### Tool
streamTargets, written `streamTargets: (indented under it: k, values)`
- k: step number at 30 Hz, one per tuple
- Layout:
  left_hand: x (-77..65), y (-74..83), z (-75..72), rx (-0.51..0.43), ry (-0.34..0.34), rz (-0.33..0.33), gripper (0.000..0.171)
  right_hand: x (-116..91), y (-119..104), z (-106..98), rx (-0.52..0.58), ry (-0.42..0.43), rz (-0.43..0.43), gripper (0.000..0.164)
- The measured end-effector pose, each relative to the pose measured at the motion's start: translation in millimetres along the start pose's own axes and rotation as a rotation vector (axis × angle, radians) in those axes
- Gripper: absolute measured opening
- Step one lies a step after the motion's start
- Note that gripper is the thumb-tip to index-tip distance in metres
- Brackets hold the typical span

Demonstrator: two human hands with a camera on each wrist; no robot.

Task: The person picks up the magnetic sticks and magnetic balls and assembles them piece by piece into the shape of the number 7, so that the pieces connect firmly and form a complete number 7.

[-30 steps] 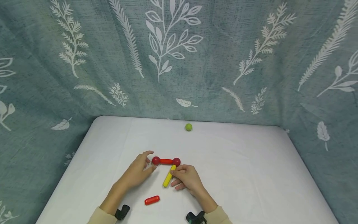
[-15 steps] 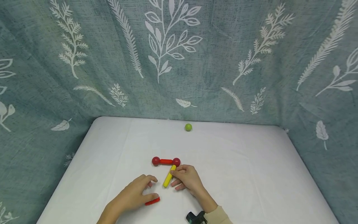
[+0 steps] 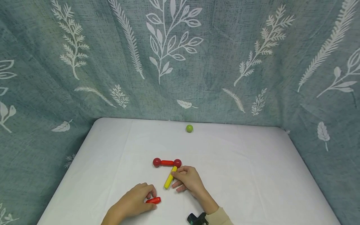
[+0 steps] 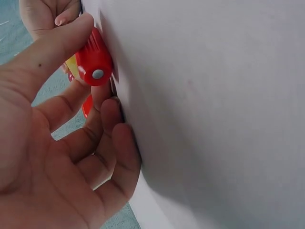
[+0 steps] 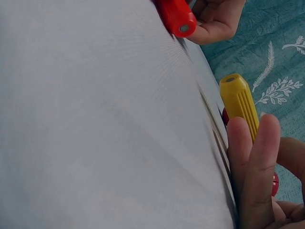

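Note:
My left hand (image 3: pixel 135 200) has its thumb and index finger on either side of a loose red magnetic rod (image 3: pixel 154 200), pinching it at the table. The left wrist view shows a silvery magnet tip on this ribbed red rod (image 4: pixel 90 59), the thumb lying against it. Between thumb and fingers, my right hand (image 3: pixel 191 181) pinches a yellow magnetic rod (image 3: pixel 169 179). The yellow rod's upper end meets a dark red ball (image 3: pixel 177 162). A second red rod (image 3: pixel 167 162) links that ball to another red ball (image 3: pixel 156 162) on the left.
A green ball (image 3: pixel 189 128) lies near the far edge of the white-covered table (image 3: pixel 239 162). Behind the table hangs a blue-green curtain (image 3: pixel 211 68) with white leaf prints. A black wrist camera (image 3: pixel 197 218) sits at the right cuff.
My left hand has left the left red ball, come down toward the near side, and closed thumb and index finger around the loose red rod. The right hand keeps its hold.

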State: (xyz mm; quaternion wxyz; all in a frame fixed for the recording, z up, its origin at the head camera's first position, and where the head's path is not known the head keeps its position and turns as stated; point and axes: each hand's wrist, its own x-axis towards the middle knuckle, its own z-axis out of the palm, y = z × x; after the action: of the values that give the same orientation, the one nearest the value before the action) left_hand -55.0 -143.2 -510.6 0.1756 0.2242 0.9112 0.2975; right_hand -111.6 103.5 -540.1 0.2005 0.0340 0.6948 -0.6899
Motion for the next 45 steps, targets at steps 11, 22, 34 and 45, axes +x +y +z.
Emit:
streamTargets:
  k: [11,22,34,45]
  values:
    - [2.3,2.7,0.3,0.001,-0.003,-0.012,0.025,-1,-1,0,-0.013,0.003,-0.002,0.031]
    - [9.2,7.6,2.8,-0.126,0.064,-0.028,0.019,0,0,-1,-0.007,0.000,-0.013,0.031]
    - [19.8,9.4,9.5,-0.168,0.079,-0.037,0.022,1,1,0,0.009,-0.005,-0.002,0.033]
    - [23.1,15.8,10.7,-0.192,0.079,-0.058,0.021,0,-1,0,0.009,-0.003,-0.001,0.034]
